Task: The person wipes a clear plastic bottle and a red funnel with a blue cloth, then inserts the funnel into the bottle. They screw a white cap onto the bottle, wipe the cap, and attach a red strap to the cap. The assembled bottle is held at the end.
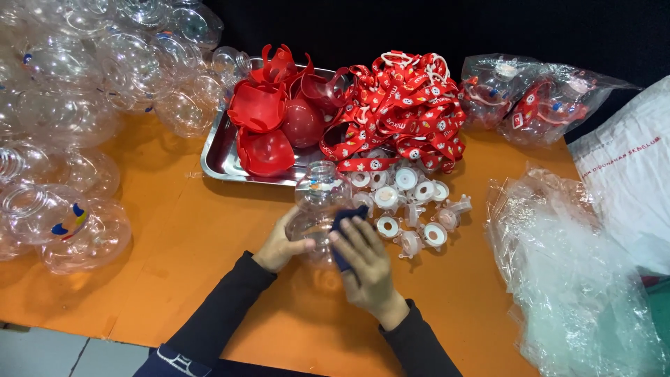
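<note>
A clear round plastic bottle (pixel 319 197) rests on the orange table (pixel 195 265), its open neck pointing away from me. My left hand (pixel 279 246) grips its lower left side. My right hand (pixel 366 264) presses a dark blue cloth (pixel 343 225) against the bottle's right side. Both sleeves are dark.
A metal tray (pixel 218 150) with red plastic cups stands behind the bottle. Red printed straps (pixel 401 112) lie beside it, with several white caps (pixel 412 202) in front. Clear bottles (pixel 66 112) are piled at left. Clear plastic bags (pixel 572 279) lie at right, bagged finished bottles (pixel 537 98) at back right.
</note>
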